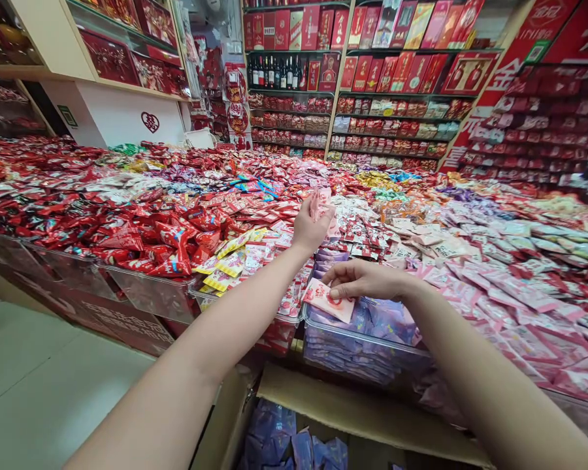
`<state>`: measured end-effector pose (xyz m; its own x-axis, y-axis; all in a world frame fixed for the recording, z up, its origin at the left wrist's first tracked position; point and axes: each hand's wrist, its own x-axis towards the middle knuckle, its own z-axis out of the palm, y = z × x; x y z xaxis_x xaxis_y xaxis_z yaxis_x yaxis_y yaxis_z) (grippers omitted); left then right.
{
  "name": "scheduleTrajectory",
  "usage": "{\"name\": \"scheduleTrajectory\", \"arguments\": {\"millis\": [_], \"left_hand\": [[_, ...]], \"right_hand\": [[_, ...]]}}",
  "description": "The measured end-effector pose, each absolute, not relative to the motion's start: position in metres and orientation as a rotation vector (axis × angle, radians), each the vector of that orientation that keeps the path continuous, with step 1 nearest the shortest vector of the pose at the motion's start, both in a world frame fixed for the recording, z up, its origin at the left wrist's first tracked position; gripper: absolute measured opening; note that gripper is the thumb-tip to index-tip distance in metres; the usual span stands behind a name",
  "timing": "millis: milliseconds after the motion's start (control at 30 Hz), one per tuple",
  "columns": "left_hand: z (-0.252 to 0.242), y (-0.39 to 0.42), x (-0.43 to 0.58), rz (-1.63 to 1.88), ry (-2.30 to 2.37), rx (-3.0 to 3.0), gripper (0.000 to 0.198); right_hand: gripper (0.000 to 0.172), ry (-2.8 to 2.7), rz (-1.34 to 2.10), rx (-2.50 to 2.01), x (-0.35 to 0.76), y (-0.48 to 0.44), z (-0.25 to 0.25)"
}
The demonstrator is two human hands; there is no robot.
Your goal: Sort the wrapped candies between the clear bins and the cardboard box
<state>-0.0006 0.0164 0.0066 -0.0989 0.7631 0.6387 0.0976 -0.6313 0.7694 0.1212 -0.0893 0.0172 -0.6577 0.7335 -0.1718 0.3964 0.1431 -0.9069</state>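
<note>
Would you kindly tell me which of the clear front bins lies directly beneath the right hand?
The bin of purple packets, below the right hand holding a pink packet; the bin to its left shows yellow packets.

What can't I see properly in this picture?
All in the head view:
Cardboard box: its near part is cut off by the bottom edge.
Purple packets in the tray: partly covered by the right hand and its pink packet.
Pink packaging: partly hidden by the left hand holding it.
Bottles: labels too small to read.
</note>
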Motion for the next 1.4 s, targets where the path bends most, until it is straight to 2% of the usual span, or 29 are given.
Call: {"name": "scheduleTrajectory", "arguments": {"millis": [167, 567, 633, 733, 833, 900, 1000, 1067, 1200, 1333, 1400], "left_hand": [[0.008, 0.015, -0.002, 1.778, 0.967, 1.671, 0.044], [0.002, 0.016, 0.000, 1.758, 0.931, 1.749, 0.042], [0.003, 0.016, 0.000, 1.754, 0.937, 1.760, 0.041], [0.005, 0.013, 0.000, 1.760, 0.910, 1.777, 0.040], [0.007, 0.010, 0.001, 1.755, 0.870, 1.776, 0.040], [0.007, 0.009, 0.001, 1.733, 0.826, 1.775, 0.040], [0.008, 0.008, 0.001, 1.664, 0.710, 1.758, 0.044], [0.007, 0.006, 0.001, 1.570, 0.638, 1.759, 0.050], [0.008, -0.001, 0.001, 1.234, 0.479, 1.762, 0.059], [0.010, -0.011, -0.001, 0.970, 0.377, 1.774, 0.061], [0.011, -0.014, -0.001, 0.955, 0.366, 1.792, 0.062]], "right_hand": [[0.032, -2.060, 1.672, -1.011, 0.115, -0.100, 0.025], [0.018, -2.210, 1.688, -1.099, 0.118, -0.107, 0.028], [0.022, -2.231, 1.687, -1.090, 0.117, -0.107, 0.027], [0.036, -2.193, 1.683, -1.079, 0.115, -0.106, 0.026], [0.036, -2.183, 1.509, -1.101, 0.115, -0.103, 0.025], [0.031, -2.048, 1.229, -1.146, 0.116, -0.099, 0.026], [0.031, -1.545, 0.675, -1.220, 0.120, -0.090, 0.027], [0.030, -1.287, 0.450, -1.210, 0.124, -0.083, 0.026], [0.041, -1.164, 0.476, -1.199, 0.130, -0.070, 0.019], [0.031, -1.169, 0.651, -1.176, 0.134, -0.064, 0.012], [0.034, -1.149, 0.677, -1.165, 0.136, -0.062, 0.011]]}}
